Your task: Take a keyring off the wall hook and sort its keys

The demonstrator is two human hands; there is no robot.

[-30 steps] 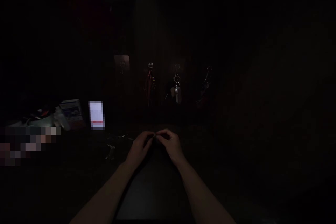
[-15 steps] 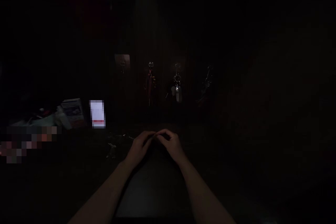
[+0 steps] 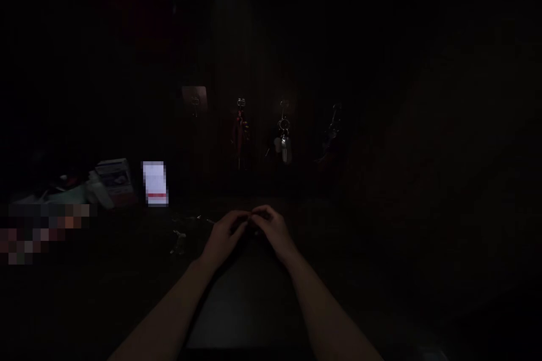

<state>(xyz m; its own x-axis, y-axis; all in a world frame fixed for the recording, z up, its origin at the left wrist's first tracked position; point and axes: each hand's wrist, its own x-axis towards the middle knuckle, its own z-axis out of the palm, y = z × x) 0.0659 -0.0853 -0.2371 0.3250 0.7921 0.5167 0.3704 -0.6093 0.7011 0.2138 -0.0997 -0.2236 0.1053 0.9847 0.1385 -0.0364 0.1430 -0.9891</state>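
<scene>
The scene is very dark. My left hand (image 3: pixel 226 236) and my right hand (image 3: pixel 272 231) meet fingertip to fingertip above a dark surface. Both are closed in a pinch, and whatever sits between the fingertips is too small and dim to name. A faint small bright spot shows just under the right fingers. To the left of my left hand lies a small metallic thing, perhaps keys (image 3: pixel 178 241), with a thin shiny piece (image 3: pixel 199 218) behind it, close to my left knuckles.
Hooks on the dark upright panel behind hold a reddish hanging bunch (image 3: pixel 240 132), a key ring with keys (image 3: pixel 284 141) and another dim bunch (image 3: pixel 332 134). A hook on a pale plate (image 3: pixel 195 97) is further left. A box (image 3: pixel 115 177) and a bright blurred-out rectangle (image 3: pixel 155 183) stand at left.
My hands stay pinched together in nearly the same place, the right fingers slightly higher. A faint bright spot now shows beneath them. The whole view has shifted a little.
</scene>
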